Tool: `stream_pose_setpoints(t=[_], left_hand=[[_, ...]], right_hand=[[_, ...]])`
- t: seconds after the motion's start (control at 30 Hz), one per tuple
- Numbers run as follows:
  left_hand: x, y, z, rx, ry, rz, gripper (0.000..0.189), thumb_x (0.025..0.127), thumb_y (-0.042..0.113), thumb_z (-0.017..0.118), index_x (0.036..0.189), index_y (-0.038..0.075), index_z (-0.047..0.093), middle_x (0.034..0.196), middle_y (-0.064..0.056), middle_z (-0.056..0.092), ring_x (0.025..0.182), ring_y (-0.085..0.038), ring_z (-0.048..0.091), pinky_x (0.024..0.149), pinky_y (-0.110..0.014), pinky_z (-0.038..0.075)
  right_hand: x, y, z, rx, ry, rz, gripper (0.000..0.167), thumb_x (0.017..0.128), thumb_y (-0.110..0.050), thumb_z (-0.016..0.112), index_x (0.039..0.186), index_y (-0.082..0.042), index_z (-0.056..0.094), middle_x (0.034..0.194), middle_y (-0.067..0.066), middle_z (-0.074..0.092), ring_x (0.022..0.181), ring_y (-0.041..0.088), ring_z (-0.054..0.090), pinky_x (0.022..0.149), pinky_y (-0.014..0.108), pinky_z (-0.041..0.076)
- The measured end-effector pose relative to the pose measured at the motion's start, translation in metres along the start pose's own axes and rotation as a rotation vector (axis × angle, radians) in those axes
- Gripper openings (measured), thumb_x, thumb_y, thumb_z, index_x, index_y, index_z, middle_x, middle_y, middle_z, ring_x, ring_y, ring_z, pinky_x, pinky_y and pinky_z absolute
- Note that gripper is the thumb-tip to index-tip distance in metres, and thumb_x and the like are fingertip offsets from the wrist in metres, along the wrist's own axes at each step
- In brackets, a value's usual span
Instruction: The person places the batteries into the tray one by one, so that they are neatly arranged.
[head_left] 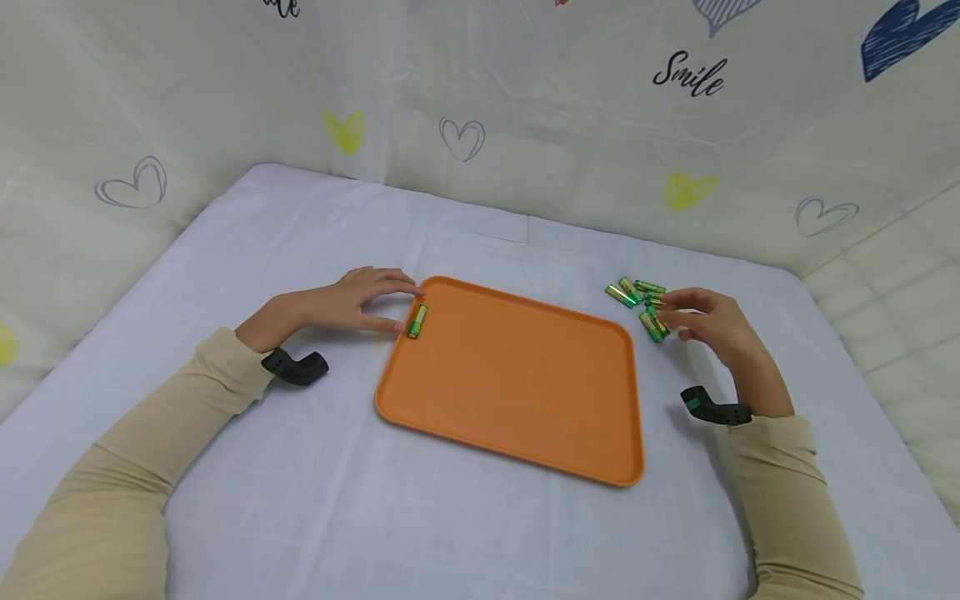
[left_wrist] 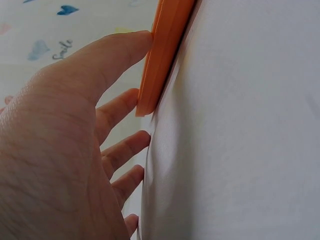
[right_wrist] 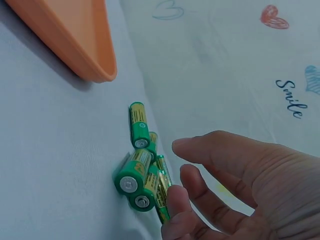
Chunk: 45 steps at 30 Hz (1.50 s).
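An orange tray (head_left: 510, 375) lies on the white cloth. One green-and-gold battery (head_left: 417, 321) rests inside it along the left rim. My left hand (head_left: 352, 300) is at the tray's far left corner, its thumb and forefinger touching the rim while the other fingers reach down to the cloth. To the right of the tray lies a small pile of similar batteries (right_wrist: 134, 172), some leaning over others. Over the pile's near side is my right hand (head_left: 708, 321). Its thumb stands apart from the bent fingers, whose tips come right up to the batteries; nothing shows between them.
The white cloth (head_left: 300, 500) covers the table, whose far edge meets a pale curtain (head_left: 540, 108) printed with hearts and the word Smile. A black wrist device (head_left: 296, 367) sits on the left wrist, and another black device (head_left: 712, 408) on the right.
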<state>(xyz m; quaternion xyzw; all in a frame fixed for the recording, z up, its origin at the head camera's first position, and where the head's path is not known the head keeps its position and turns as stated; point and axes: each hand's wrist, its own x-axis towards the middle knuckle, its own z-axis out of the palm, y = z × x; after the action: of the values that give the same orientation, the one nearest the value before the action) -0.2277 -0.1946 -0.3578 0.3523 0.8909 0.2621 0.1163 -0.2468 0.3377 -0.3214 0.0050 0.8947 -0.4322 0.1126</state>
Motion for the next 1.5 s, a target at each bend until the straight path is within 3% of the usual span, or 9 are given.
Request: stream_pose_setpoints(t=[0.3,0.5,0.77,0.93,1.03,1.27,1.5], left_hand=[[0.000,0.000,0.000,-0.008,-0.002,-0.002,0.062,0.092,0.041,0.066,0.146,0.020,0.045,0.148,-0.006,0.039,0.144,-0.030,0.021,0.115,-0.056,0.008],[0.000,0.001,-0.001,-0.005,-0.001,-0.001,0.062,0.091,0.042,0.066,0.146,0.021,0.045,0.148,-0.006,0.039,0.143,-0.030,0.022,0.114,-0.056,0.009],[0.000,0.001,0.000,-0.013,0.003,0.009,0.060,0.091,0.039,0.066,0.145,0.021,0.047,0.146,-0.006,0.041,0.143,-0.030,0.022,0.114,-0.056,0.010],[0.000,0.001,0.000,-0.014,0.003,0.017,0.060,0.091,0.040,0.066,0.145,0.019,0.047,0.146,-0.007,0.041,0.143,-0.032,0.022,0.113,-0.057,0.009],[-0.001,0.001,-0.001,-0.008,-0.002,0.012,0.062,0.092,0.042,0.065,0.145,0.019,0.046,0.147,-0.008,0.040,0.144,-0.032,0.021,0.114,-0.058,0.009],[0.000,-0.002,0.000,-0.001,0.002,0.016,0.062,0.092,0.041,0.065,0.146,0.019,0.045,0.147,-0.009,0.040,0.143,-0.032,0.022,0.113,-0.058,0.009],[0.000,-0.005,0.001,0.002,0.003,0.025,0.062,0.092,0.040,0.065,0.146,0.018,0.044,0.148,-0.010,0.038,0.144,-0.034,0.021,0.113,-0.058,0.009]], right_hand=[[0.003,0.013,-0.007,-0.009,-0.095,-0.007,0.052,0.095,-0.020,0.065,0.139,0.000,0.046,0.103,-0.023,0.057,0.091,0.000,0.052,0.073,0.019,0.049],[0.005,0.021,-0.012,-0.051,-0.142,-0.061,0.045,0.094,-0.014,0.065,0.137,-0.008,0.052,0.104,-0.020,0.058,0.083,0.006,0.055,0.069,0.023,0.047],[0.006,0.023,-0.016,-0.078,-0.195,-0.128,0.048,0.093,-0.010,0.066,0.139,-0.012,0.051,0.113,-0.006,0.055,0.086,0.006,0.056,0.070,0.023,0.050],[0.009,0.018,-0.016,-0.137,-0.236,-0.167,0.051,0.092,-0.007,0.064,0.140,-0.004,0.048,0.127,0.014,0.048,0.087,0.007,0.056,0.071,0.024,0.050],[0.010,0.016,-0.015,-0.160,-0.246,-0.169,0.051,0.092,-0.006,0.063,0.140,-0.001,0.047,0.128,0.020,0.045,0.087,0.008,0.055,0.070,0.025,0.050],[0.014,0.017,-0.014,-0.146,-0.223,-0.136,0.047,0.090,-0.005,0.067,0.135,-0.011,0.053,0.121,0.016,0.046,0.086,0.008,0.053,0.069,0.025,0.051],[0.016,0.019,-0.014,-0.095,-0.211,-0.092,0.046,0.091,-0.004,0.066,0.133,-0.012,0.050,0.117,0.012,0.048,0.088,0.006,0.053,0.071,0.025,0.052]])
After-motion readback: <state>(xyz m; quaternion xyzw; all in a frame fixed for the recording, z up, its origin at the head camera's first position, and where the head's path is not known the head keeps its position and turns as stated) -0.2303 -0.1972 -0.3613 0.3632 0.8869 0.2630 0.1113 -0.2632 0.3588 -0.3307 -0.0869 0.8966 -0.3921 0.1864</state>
